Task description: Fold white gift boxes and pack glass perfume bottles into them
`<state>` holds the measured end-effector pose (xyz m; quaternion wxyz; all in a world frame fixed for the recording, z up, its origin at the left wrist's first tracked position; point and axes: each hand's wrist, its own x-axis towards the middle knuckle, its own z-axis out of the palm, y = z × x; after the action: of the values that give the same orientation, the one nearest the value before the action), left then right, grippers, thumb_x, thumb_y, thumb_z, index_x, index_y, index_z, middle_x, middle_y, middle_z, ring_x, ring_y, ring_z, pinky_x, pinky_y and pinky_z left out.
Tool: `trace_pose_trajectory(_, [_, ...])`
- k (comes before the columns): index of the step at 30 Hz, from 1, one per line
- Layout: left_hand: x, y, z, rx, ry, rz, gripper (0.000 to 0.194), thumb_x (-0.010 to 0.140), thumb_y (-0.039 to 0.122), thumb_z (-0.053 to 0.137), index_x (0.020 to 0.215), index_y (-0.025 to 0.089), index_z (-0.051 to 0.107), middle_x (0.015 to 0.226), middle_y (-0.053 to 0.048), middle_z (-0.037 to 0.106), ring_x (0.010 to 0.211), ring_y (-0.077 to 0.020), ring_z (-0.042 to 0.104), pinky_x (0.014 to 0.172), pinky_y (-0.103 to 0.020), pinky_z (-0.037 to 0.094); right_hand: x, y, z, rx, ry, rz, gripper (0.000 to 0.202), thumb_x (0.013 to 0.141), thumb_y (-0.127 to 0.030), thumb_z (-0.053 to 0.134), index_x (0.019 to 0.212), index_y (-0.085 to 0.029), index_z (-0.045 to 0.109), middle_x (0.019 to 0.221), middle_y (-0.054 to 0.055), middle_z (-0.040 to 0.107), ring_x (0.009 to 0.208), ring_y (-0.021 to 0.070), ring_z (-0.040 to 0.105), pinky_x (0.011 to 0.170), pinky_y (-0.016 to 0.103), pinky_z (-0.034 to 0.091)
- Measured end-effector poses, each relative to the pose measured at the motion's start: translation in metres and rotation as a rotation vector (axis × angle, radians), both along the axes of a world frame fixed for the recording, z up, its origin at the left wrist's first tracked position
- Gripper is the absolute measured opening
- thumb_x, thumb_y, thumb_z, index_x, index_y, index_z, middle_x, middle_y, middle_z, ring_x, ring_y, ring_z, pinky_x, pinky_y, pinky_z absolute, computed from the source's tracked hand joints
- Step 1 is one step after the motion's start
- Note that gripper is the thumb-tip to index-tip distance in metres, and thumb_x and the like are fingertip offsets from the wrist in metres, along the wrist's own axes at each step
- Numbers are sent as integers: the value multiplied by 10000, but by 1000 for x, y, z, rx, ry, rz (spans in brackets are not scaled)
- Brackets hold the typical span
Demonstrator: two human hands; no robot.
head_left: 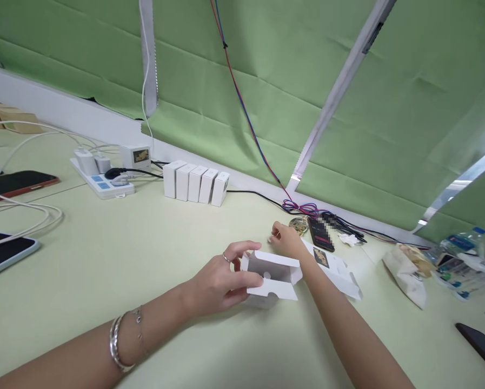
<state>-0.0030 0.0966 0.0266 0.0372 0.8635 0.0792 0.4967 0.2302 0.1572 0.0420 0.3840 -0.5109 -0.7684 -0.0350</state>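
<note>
A person's bare left hand [220,280] holds an open white box [278,289] at the near centre of a pale table [104,259]. Its fingers are narrowed on the left side of the box, one digit over the near flap, and the box mouth gapes upward with its flaps spread. The right hand [286,237] is just beyond the box, fingertips curled close together; whether they pinch anything, I cannot tell. The right forearm passes close by the box's right side.

A light grip seems best, as thin card could crease or buckle under a hard squeeze. Keeping the flaps folded outward would leave the mouth unblocked, and lifting the right forearm slightly would avoid catching the right flap.

Right of that forearm lies a flattish white carton [341,275]. Five small white boxes [194,183] stand in a row at far left.
</note>
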Motion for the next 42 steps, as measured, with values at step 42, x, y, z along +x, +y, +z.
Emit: trace_pose_trajectory(42, [0,2,0,-8,-66,-29,267,741,9,504,898,214,574,1171,-104,441,817,-157,539,586,-255,489,-48,-143,38,-67,-161,15,181,865,-365,518,959,-247,619,1045,85,457,1067,298,416,875,527,386])
